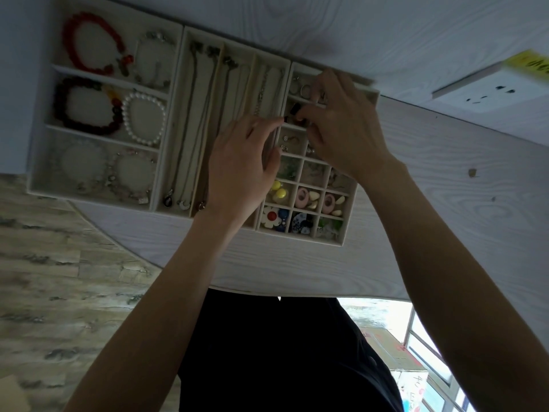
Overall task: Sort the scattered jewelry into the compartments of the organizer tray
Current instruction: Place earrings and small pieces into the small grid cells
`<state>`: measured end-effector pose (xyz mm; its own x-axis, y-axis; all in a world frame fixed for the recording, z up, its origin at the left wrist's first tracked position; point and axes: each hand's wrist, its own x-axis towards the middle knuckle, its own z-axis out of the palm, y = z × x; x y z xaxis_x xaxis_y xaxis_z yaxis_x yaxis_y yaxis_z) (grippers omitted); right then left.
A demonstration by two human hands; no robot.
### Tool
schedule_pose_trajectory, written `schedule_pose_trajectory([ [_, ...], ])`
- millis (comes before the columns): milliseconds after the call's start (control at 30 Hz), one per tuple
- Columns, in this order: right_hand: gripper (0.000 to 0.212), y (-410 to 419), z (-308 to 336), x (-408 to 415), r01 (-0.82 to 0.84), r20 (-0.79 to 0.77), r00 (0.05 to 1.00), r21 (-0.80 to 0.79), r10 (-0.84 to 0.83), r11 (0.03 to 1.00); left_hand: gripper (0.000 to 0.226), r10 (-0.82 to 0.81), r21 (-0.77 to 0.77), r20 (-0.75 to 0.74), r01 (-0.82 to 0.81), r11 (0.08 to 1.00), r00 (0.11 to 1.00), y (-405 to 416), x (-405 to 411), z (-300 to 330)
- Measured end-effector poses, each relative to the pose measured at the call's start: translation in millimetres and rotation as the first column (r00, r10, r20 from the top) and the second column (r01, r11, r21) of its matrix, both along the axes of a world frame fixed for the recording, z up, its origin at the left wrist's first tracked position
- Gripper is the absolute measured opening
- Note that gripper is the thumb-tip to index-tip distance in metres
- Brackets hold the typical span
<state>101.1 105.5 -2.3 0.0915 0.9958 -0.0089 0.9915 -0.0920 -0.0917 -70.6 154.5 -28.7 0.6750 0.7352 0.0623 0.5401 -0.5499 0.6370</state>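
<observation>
1. Head view looks down on a pale wood-grain table (297,263) with three cream organizer trays set side by side, touching.
2. Left tray (38,162) has three wide compartments. A red bead bracelet (89,43) and a silvery bracelet (154,59) lie in the far one; a dark bead bracelet (86,107) and a white pearl bracelet (144,118) in the middle one; two pale bracelets (110,171) in the near one.
3. Middle tray (181,120) has long lanes holding necklaces (193,114) laid lengthwise, pendants at the near end.
4. Right tray (347,230) is a grid of small cells. Near cells hold yellow round earrings (278,188), pink oval pieces (303,197), a white flower piece with a red centre (271,216) and blue-and-white pieces (300,223). Rings (298,87) sit in a far cell.
5. Left hand (243,165) hovers over the border of the middle and right trays, fingers curled, thumb and forefinger pinching one end of a small dark piece (286,118).
6. Right hand (344,126) reaches over the far cells of the right tray, fingers curled down, fingertips pinching at the same dark piece from the other side; another dark item (295,108) shows just beside its fingertips.
7. That dark piece sits above the second row of cells from the far end; whether it touches the tray I cannot tell.
8. White wall socket (490,90) shows at upper right, with a yellow label (528,62) beside it.
9. Dark clothing (282,352) of the person fills the bottom centre.
</observation>
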Motion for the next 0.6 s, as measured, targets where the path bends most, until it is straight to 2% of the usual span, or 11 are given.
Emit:
schedule_pose_trajectory([
  [100,0.014,5,1,1,-0.042,0.033,0.999,-0.019,0.043,0.999,0.033,0.002,0.006,0.001,-0.002,1.0,1.0,1,0,0],
  [333,0.017,18,8,10,-0.06,0.003,0.998,-0.116,0.061,0.991,0.033,-0.01,0.007,0.004,0.01,1.0,1.0,1,-1,0],
  [600,0.016,8,-2,13,0.209,-0.264,0.947,0.067,-0.184,0.976,0.033,-0.01,0.01,0.001,0.01,1.0,1.0,2,0,-1],
])
